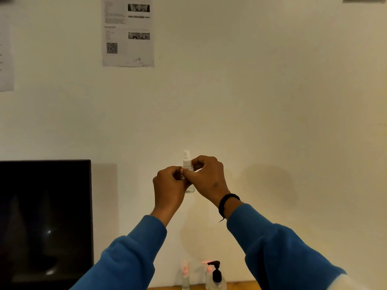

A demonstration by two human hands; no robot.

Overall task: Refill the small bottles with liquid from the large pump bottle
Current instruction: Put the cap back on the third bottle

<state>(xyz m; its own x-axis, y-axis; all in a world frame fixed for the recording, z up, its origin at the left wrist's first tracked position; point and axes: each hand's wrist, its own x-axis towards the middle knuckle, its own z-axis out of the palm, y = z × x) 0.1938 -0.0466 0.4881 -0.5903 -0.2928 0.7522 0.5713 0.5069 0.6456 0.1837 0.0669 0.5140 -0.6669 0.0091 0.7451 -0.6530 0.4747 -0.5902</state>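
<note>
I hold one small spray bottle (189, 174) up in the air in front of the pale wall (272, 91), well above the table. The bottle stands upright: its long axis is vertical, the white spray head points up and the clear round bottom points down. The nozzle direction I cannot tell, it is too small and pale against the wall.

My left hand (170, 185) is on the left side of the bottle with the fingers curled around the middle part of the body. My right hand (209, 174) is on the right side, a little higher, and its thumb and fingers are curled and pinch the bottle near the neck, just under the white head. The thumbs of both hands meet in front of the bottle, so most of the clear body is hidden; only the head above and the bottom below show. On my right wrist is a black band (227, 203), and both arms are in blue sleeves (278, 254).

Far below, at the lower edge, the wooden table (240, 286) shows a thin strip. On it stands the large pump bottle (216, 276) with a black pump, upright, its spout pointing to the left. Just beside it, on the left, stands another small bottle (185, 276), also upright, with a pinkish top.

A dark monitor (45, 222) is on the left, and a printed paper (128, 31) hangs on the wall above.
</note>
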